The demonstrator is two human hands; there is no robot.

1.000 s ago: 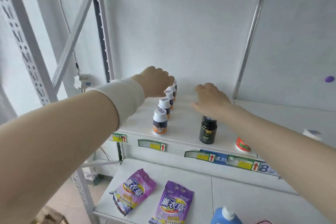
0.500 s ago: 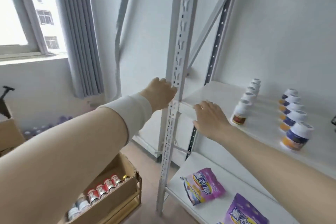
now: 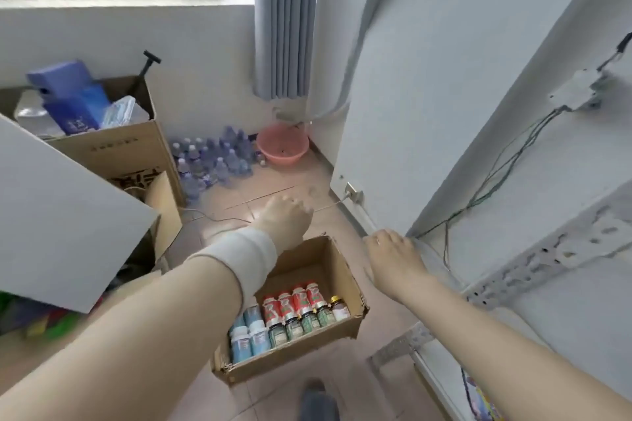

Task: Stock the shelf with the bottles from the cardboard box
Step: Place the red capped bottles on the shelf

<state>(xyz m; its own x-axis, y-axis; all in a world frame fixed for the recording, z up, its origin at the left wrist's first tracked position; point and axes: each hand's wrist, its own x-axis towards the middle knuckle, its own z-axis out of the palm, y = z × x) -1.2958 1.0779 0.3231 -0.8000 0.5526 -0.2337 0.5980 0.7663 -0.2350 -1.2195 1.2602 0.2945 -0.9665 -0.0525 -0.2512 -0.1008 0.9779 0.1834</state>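
An open cardboard box [image 3: 345,267] sits on the floor below me. Inside it stand several bottles: red-topped ones [image 3: 293,299], green-labelled dark ones [image 3: 297,323], blue-capped ones [image 3: 248,335] and one small brown bottle with a gold cap [image 3: 338,307]. My left hand [image 3: 285,219], with a white wristband, hovers above the box's far edge, fingers loosely curled, holding nothing. My right hand [image 3: 393,255] is out to the right of the box, fingers relaxed and empty. The shelf's metal frame [image 3: 533,270] runs along the right edge.
A larger cardboard box [image 3: 113,143] with blue packages stands at the left behind a grey panel [image 3: 58,225]. Several water bottles [image 3: 212,157] and a pink basin [image 3: 282,143] sit on the floor by the wall. My shoe [image 3: 318,400] shows at the bottom.
My view has swung from the shelf down and left to the floor box. Both hands left the shelf and now hang empty over and beside the box.
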